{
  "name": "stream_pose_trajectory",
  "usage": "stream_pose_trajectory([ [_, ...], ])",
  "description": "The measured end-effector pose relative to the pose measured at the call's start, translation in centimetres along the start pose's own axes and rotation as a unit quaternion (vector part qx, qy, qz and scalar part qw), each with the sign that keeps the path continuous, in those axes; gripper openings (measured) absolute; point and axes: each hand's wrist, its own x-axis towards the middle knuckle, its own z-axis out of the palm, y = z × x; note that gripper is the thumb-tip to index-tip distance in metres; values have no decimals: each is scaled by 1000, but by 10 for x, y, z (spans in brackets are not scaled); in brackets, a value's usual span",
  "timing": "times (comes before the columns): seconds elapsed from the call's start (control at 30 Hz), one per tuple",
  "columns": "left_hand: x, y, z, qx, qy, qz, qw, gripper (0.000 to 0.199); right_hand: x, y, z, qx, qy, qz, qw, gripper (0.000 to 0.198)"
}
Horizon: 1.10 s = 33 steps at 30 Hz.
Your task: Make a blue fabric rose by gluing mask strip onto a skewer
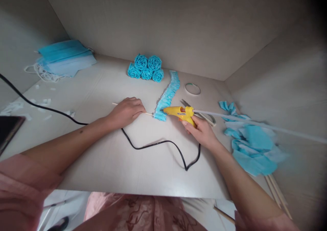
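Note:
My right hand (200, 130) is wrapped round the handle of a yellow glue gun (180, 111), a long clear glue stick (255, 123) jutting from its back. The gun's nozzle is at the near end of a gathered blue strip (167, 93) lying on the table. With closed fingers, my left hand (129, 111) grips a thin wooden stick (149, 114), whose tip meets the strip's left edge. Scissors (204, 117) lie partly hidden behind the gun and my right hand.
Several rolled blue rosettes (146, 67) are stacked at the back, near a roll of tape (192, 89). Blue face masks (66, 57) lie back left, blue scraps (252, 145) at right beside wooden sticks (277, 191). A black cord (153, 144) crosses the table (114, 169).

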Motion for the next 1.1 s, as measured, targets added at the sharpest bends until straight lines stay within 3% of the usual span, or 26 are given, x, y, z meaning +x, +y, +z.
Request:
stream_pose_trajectory([
  [1.1, 0, -1, 0, 0, 2, 1, 1000, 29, 0, -1, 0, 0, 0, 0, 1000, 40],
])
